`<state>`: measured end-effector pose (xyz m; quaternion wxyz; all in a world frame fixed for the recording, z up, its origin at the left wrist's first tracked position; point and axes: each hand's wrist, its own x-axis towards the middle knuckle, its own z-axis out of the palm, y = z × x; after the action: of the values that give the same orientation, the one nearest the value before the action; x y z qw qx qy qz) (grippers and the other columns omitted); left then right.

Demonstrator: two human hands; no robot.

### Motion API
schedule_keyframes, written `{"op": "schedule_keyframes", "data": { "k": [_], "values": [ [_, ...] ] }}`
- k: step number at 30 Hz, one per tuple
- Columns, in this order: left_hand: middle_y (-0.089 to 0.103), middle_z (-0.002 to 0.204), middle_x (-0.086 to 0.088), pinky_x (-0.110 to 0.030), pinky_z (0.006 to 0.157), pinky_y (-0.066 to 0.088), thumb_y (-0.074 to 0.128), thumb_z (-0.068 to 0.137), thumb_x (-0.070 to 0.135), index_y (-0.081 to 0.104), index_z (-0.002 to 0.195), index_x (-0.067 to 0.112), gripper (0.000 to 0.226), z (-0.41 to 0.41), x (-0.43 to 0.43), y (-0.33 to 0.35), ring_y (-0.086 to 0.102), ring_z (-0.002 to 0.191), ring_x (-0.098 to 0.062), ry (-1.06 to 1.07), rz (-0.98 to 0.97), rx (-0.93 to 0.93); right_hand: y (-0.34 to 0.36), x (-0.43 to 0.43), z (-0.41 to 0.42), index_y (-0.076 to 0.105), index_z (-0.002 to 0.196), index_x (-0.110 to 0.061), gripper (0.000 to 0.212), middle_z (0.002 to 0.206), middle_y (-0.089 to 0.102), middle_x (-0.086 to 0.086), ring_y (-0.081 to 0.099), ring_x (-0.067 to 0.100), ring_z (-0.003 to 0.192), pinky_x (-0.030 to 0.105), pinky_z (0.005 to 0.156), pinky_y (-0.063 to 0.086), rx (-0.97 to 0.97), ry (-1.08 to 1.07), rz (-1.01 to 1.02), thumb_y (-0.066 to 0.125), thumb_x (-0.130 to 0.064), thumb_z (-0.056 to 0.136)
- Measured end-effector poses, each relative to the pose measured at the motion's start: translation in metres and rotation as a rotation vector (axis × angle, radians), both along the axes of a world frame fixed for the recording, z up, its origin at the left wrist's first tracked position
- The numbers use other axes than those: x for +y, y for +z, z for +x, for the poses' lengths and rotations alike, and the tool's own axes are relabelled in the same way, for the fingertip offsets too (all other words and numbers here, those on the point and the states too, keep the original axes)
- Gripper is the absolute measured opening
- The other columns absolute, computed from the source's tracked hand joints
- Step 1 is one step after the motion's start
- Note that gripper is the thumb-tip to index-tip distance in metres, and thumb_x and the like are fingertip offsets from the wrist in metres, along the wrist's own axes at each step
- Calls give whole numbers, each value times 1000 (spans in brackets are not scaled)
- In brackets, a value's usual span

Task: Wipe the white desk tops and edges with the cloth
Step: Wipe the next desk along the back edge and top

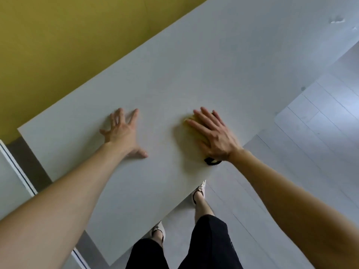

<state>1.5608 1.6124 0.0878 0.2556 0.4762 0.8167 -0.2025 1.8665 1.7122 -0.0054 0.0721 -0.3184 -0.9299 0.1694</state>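
- The right hand (pixel 213 136) lies flat on the white bench (pixel 194 65), fingers straight and slightly fanned. It presses down on the yellow cloth (pixel 191 120) without curling round it.
- The cloth is almost wholly hidden under that palm and those fingers. Only a yellow strip shows, just past the index finger on the side toward the left hand, with a darker bit at the fingertips.
- A black loop (pixel 212 162) sticks out from under the heel of the right hand at the wrist. Whether it belongs to the cloth cannot be told.
- The left hand (pixel 122 131) is apart from the cloth, level with the right hand. It is open, with fingers spread wide and the thumb and fingertips resting on the bare bench top, and it holds nothing.
- Bare bench surface lies between the two hands.
- Beyond the left hand, the far bench edge meets a yellow panel (pixel 58 45).
- Beside the right hand's wrist the near bench edge drops to a pale plank floor (pixel 320 133).
- Below the hands, the person's light shoes (pixel 200 190) show at the near edge.
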Motion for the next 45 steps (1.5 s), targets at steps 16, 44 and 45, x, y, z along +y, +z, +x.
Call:
{"op": "schedule_keyframes", "data": {
  "k": [16, 44, 45],
  "values": [
    [-8, 180, -9, -57, 130, 29, 103, 46, 63, -5, 170, 47, 165, 0, 3, -18, -1, 167, -36, 65, 84, 49, 3, -49, -67, 25, 173, -29, 91, 180, 20, 9, 2, 37, 168, 61, 134, 5, -50, 568, -70, 60, -45, 91],
    [-1, 180, -6, -59, 127, 29, 101, 45, 71, 7, 172, 40, 161, -92, -14, 9, -1, 167, -29, -44, 118, 31, 8, 204, -108, 38, 167, -33, 85, 171, 36, 15, 19, 46, 163, 70, 128, 18, -80, -58, -91, 55, -54, 87],
    [-11, 180, -6, -62, 129, 23, 100, 42, 73, 0, 172, 41, 167, -99, -15, 7, -11, 167, -30, -13, 88, 54, 10, 208, -111, 38, 167, -32, 84, 171, 35, 15, 19, 46, 163, 68, 129, 18, -70, -124, -87, 53, -54, 88]
  ]
}}
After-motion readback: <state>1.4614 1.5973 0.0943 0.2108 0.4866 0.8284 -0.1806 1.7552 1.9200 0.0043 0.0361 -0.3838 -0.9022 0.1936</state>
